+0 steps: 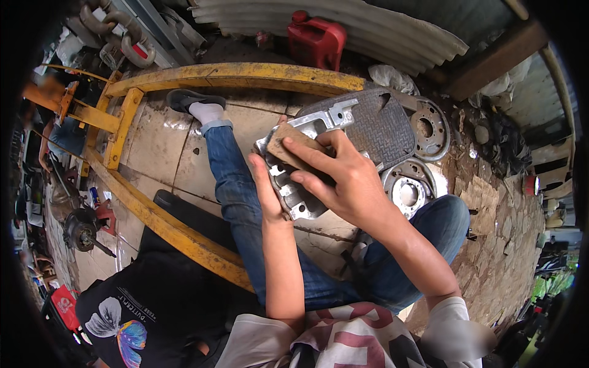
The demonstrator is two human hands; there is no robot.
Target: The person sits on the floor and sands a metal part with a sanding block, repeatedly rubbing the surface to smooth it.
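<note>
A cast aluminium engine part [340,114] with squared recesses lies tilted in front of me, above my legs. My left hand [269,191] grips its near left edge, with the thumb up along the side and a fingertip showing at the top. In my right hand [338,175] is a folded piece of brown sandpaper or abrasive cloth [292,147], pressed by the fingers against the part's upper left face. The fingers hide some of the part's middle. Behind the part is a dark textured rubber mat or seat pad [382,124].
A yellow steel frame [239,76] curves round the left and far side. Two round metal brake backing plates [430,129] [409,191] lie at the right. A red jerrycan [317,39] stands by corrugated sheets [368,32]. A person in a black shirt [170,299] is close on the left.
</note>
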